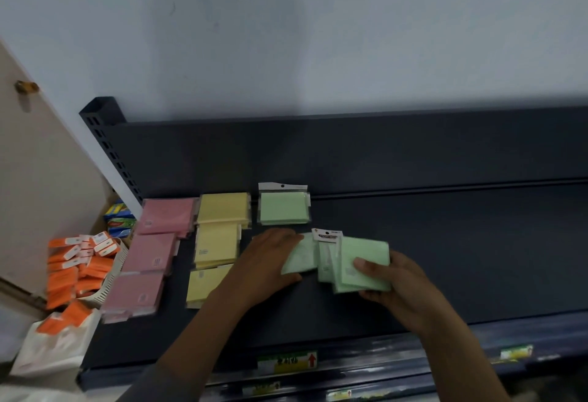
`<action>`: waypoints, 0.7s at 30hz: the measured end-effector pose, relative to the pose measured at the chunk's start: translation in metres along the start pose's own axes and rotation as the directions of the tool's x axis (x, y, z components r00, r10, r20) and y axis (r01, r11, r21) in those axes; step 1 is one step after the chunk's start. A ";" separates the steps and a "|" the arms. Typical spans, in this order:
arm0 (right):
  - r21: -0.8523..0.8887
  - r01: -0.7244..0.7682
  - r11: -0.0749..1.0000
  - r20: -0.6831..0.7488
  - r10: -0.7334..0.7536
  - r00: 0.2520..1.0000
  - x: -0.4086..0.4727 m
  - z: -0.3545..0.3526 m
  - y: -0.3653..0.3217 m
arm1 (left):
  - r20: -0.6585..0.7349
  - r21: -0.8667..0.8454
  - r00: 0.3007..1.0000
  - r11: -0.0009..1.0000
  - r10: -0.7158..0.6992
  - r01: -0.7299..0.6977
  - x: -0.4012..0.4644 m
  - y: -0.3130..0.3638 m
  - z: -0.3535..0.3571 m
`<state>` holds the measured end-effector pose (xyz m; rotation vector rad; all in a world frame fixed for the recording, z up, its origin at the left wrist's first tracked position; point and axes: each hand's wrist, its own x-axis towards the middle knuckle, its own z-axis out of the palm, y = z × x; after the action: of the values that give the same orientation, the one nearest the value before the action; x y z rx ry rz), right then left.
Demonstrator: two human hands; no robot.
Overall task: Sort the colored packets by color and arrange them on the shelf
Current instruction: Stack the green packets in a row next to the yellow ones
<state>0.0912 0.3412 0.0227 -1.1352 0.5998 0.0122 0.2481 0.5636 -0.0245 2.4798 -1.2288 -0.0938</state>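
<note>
Shelf [413, 242]: pink col far left, yellow col next, one green packet [284, 207] at back. R hand [386, 277] grip clamped on green stack [362, 263]; L hand [270, 261] pinches one packet [300, 258], prob to lay below it

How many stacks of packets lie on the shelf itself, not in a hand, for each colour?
Pink stacks: 3
Yellow stacks: 3
Green stacks: 1
Total: 7
The other green packets are in the left hand and the right hand, so not counted.
</note>
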 end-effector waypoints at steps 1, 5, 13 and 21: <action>0.002 -0.009 1.000 0.020 0.009 1.000 -0.006 0.007 0.007 | -0.011 -0.008 1.000 1.000 0.008 -0.008 0.000 -0.003 0.000; 0.027 -0.051 0.998 0.067 0.049 0.997 -0.015 0.028 0.028 | -0.069 -0.061 0.997 0.997 0.046 -0.051 0.000 -0.010 -0.006; 0.001 -0.028 1.000 0.015 0.028 0.999 -0.013 0.038 0.042 | -0.093 -0.057 0.994 0.996 0.057 -0.062 0.009 -0.029 -0.025; 0.013 0.039 0.999 -0.074 -0.038 0.997 -0.004 0.037 0.044 | -0.159 -0.101 0.984 0.990 0.078 -0.095 0.028 -0.043 -0.033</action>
<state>0.0912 0.3935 -0.0026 -1.1369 0.6426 -0.0667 0.3048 0.5757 -0.0059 2.2910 -1.2298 0.0525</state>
